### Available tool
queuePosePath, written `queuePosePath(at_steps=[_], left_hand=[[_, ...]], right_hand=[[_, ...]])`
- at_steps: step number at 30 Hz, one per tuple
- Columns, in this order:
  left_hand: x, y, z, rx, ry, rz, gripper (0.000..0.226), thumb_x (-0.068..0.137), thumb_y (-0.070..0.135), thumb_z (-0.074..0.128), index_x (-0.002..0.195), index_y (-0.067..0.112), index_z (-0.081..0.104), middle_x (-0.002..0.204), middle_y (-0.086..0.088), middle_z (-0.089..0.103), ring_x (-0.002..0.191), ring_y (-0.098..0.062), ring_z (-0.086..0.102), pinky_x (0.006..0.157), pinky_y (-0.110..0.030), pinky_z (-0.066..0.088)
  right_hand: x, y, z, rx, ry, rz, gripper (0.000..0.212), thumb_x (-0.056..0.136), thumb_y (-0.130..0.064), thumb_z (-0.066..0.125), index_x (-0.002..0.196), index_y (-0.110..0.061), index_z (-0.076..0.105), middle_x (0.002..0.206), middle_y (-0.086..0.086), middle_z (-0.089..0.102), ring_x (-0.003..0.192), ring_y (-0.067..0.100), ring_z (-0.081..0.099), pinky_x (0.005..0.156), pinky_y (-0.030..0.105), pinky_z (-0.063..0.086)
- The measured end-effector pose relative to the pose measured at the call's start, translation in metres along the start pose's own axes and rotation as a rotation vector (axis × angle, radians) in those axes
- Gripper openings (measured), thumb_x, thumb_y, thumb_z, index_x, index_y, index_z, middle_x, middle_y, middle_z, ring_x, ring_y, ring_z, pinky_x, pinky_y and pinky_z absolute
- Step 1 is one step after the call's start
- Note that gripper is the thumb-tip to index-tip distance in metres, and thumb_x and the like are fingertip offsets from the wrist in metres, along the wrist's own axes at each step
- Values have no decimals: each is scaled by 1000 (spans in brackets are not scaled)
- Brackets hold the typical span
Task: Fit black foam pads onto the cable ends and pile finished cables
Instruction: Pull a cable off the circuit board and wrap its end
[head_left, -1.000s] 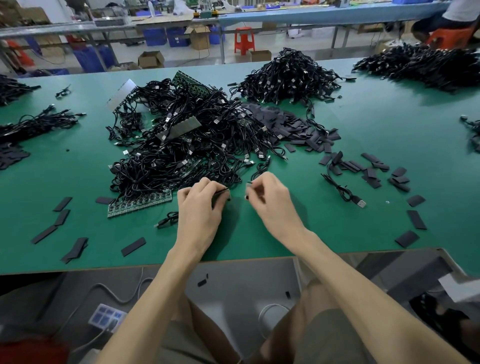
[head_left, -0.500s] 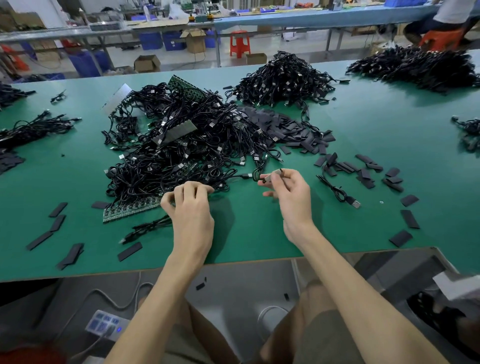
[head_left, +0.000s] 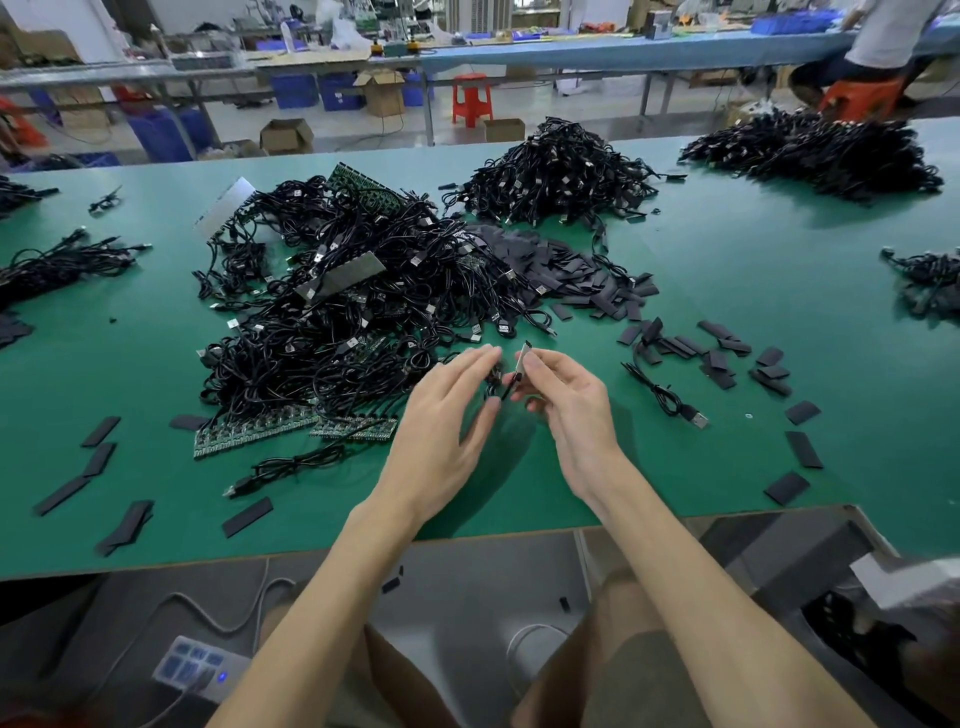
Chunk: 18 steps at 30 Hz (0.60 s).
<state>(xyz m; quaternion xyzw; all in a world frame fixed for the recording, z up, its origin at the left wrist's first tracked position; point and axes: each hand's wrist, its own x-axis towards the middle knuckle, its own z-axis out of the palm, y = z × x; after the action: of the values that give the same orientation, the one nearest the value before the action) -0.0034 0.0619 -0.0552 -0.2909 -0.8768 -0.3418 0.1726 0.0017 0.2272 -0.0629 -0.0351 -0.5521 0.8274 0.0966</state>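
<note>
1. While raised just above the bench (head_left: 727, 260), close to its near edge, pinched between thumb and fingertips of the right grip (head_left: 569, 402): a cable end (head_left: 522, 364), flat and pale, standing nearly upright, with a dark strip along one long side. Pad or not: cannot tell.
2. Just left of that, the left grip (head_left: 447, 421): loose, fingers nearly straight and spread, clasping nothing plainly seen. Fingertips close beside the cable end; touching or apart, cannot tell.
3. Between the two grips, a short bit of black cord (head_left: 494, 382), partly hidden by the fingers.
4. Far and left of both grips, reaching almost to the left fingertips: a broad cable tangle (head_left: 337, 322), with green circuit strips (head_left: 249, 439) lying along its near rim.
5. Far and right of the grips, against the tangle's right side: a heap of foam pads (head_left: 566, 270). More lying singly, scattered to the right of the right grip and along the near left of the bench.
6. Right of the right grip, well apart from it: a loose cable (head_left: 667, 397) with a metal plug, flat on the bench.
7. Farther back, beyond the pads: a far pile (head_left: 556, 171) of black cables, heaped high. A second heap (head_left: 821, 150) at the far right.
</note>
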Motion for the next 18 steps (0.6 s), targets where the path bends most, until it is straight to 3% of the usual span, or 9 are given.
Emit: queuePosePath(at_steps=[3, 6, 9, 11, 13, 15, 18], left_hand=[[5, 6, 5, -62, -90, -2, 45, 103, 26, 57, 147, 19, 51, 134, 6, 61, 125, -10, 53, 114, -35, 39], [9, 10, 10, -104, -87, -55, 30, 101, 21, 60, 131, 16, 65, 105, 3, 68, 95, -15, 62, 90, -38, 51], [12, 19, 11, -230, 7, -128, 14, 101, 19, 60, 105, 18, 74, 81, 8, 68, 72, -11, 59, 69, -26, 49], [14, 24, 8, -335, 43, -183, 19, 101, 20, 59, 91, 26, 75, 68, 6, 64, 61, -13, 55, 56, -21, 41], [19, 24, 4, -484, 1, -267, 22, 100, 20, 59, 87, 28, 75, 60, 4, 63, 54, -12, 52, 54, -20, 40], [23, 22, -1, -654, -93, -369, 23, 104, 20, 55, 94, 17, 76, 57, 1, 62, 51, -14, 55, 55, -21, 45], [26, 13, -2, -731, -148, -451, 28, 107, 27, 51, 101, 8, 71, 61, -4, 63, 49, -22, 60, 53, -27, 51]], right_hand=[[1, -2, -2, 63, 23, 43, 12, 96, -20, 68, 103, -13, 75, 95, 9, 75, 79, 14, 65, 75, 28, 45], [1, -4, -2, 124, 46, 60, 10, 97, -18, 66, 100, -11, 72, 91, 9, 73, 73, 13, 62, 71, 25, 45], [2, -4, -4, 141, 60, 72, 7, 98, -20, 66, 99, -13, 69, 93, 7, 75, 73, 13, 59, 66, 23, 42], [3, -3, -6, 132, 67, 76, 6, 97, -22, 68, 99, -16, 69, 93, 4, 75, 81, 16, 59, 72, 26, 43], [3, -2, -5, 106, 55, 68, 4, 96, -23, 69, 96, -19, 70, 91, 0, 73, 83, 15, 61, 78, 30, 43], [4, 1, -4, 56, 34, 47, 2, 95, -21, 71, 92, -22, 71, 91, -3, 74, 83, 11, 67, 79, 32, 41], [3, 6, -1, -82, 19, -6, 1, 91, -19, 76, 90, -19, 75, 86, -3, 75, 76, 3, 64, 74, 22, 43]])
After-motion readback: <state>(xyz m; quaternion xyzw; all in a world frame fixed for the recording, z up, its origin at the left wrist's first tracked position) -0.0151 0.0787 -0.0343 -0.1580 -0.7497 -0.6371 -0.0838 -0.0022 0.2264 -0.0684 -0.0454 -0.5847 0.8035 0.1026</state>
